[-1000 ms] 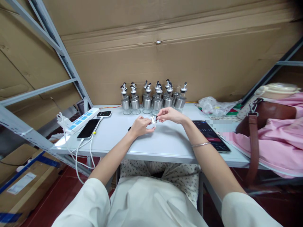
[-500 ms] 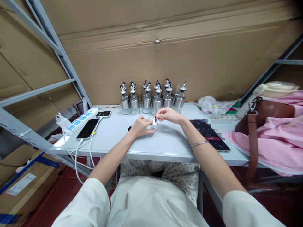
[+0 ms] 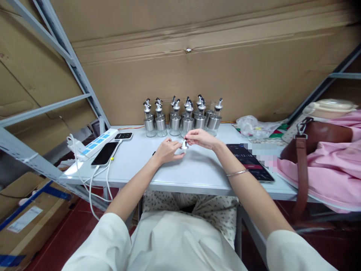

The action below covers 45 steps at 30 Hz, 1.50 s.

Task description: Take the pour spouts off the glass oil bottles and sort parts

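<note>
Both my hands meet over the middle of the white table [image 3: 197,173]. My left hand [image 3: 167,150] is curled, pinching the base of a small white pourer spout [image 3: 184,145]. My right hand [image 3: 202,137] pinches the top of the same spout with fingertips closed on it. Just behind my hands stand several small glass-and-steel oil bottles [image 3: 182,120] with spout caps, in a cluster at the table's back edge. A tiny dark part [image 3: 154,153] lies on the table left of my left hand.
A black phone [image 3: 105,153] and a white power strip [image 3: 97,143] with cables lie at the left. Another phone [image 3: 249,161] lies at the right, beside a brown bag [image 3: 316,139] on pink cloth. A plastic bag [image 3: 252,128] sits at the back right. Cardboard lines the wall.
The spout between my fingers has turned a little and sunk slightly toward the table. My hands have stayed almost in the same place.
</note>
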Each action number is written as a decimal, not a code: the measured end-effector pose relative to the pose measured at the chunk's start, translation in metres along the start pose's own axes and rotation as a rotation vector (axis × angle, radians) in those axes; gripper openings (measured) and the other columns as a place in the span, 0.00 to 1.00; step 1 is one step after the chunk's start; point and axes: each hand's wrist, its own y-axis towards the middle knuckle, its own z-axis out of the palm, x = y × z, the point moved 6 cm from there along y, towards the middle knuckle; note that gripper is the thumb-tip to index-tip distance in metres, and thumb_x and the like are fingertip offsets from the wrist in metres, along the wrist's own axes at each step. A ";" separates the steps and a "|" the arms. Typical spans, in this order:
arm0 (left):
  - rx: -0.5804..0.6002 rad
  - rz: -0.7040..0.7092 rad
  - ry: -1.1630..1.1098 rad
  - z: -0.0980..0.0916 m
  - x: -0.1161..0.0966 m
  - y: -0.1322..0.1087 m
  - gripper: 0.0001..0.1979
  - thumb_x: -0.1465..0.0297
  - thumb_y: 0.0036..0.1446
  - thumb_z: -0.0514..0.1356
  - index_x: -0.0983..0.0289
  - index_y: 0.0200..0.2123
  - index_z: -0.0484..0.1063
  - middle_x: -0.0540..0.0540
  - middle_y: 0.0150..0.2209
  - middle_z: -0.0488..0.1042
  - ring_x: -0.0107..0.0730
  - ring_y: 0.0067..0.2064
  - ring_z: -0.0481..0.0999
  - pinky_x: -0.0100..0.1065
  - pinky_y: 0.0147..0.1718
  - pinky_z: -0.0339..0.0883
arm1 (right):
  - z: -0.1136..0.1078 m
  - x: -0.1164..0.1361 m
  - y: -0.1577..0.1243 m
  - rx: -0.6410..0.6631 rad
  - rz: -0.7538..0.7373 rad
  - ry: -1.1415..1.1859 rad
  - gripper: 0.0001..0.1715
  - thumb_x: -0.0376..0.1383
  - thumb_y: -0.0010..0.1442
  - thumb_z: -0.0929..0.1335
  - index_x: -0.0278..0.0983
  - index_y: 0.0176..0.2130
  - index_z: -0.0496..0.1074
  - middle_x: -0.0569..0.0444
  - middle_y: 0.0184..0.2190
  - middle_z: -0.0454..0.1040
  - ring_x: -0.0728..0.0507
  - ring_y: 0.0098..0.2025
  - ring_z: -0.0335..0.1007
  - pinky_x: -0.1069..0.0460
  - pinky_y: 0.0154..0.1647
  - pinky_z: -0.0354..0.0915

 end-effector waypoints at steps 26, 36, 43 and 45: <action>0.153 -0.647 0.034 -0.040 0.044 -0.060 0.16 0.61 0.54 0.59 0.63 0.43 0.71 0.60 0.43 0.73 0.46 0.46 0.72 0.41 0.41 0.63 | 0.038 0.009 -0.001 0.090 -0.028 0.348 0.19 0.53 0.58 0.66 0.41 0.37 0.65 0.51 0.43 0.76 0.43 0.47 0.72 0.46 0.48 0.66; 0.399 -0.291 -0.229 0.003 0.066 -0.002 0.09 0.73 0.49 0.62 0.63 0.36 0.78 0.53 0.30 0.75 0.33 0.33 0.73 0.30 0.34 0.64 | 0.053 0.024 -0.014 0.154 -0.011 0.417 0.09 0.40 0.61 0.66 0.35 0.35 0.70 0.53 0.31 0.73 0.53 0.26 0.65 0.57 0.31 0.67; 0.079 -0.315 -0.351 0.022 0.063 0.000 0.13 0.68 0.56 0.58 0.64 0.43 0.75 0.54 0.36 0.69 0.28 0.31 0.70 0.32 0.39 0.66 | 0.040 0.020 -0.009 0.114 -0.034 0.509 0.11 0.37 0.62 0.63 0.35 0.35 0.72 0.55 0.29 0.69 0.54 0.24 0.59 0.56 0.29 0.63; 0.043 -0.326 -0.359 0.023 0.065 -0.006 0.12 0.68 0.56 0.58 0.64 0.43 0.75 0.53 0.35 0.68 0.27 0.30 0.70 0.32 0.39 0.66 | 0.040 0.021 -0.010 0.101 -0.034 0.514 0.12 0.39 0.61 0.63 0.35 0.35 0.72 0.55 0.28 0.67 0.53 0.24 0.57 0.55 0.28 0.62</action>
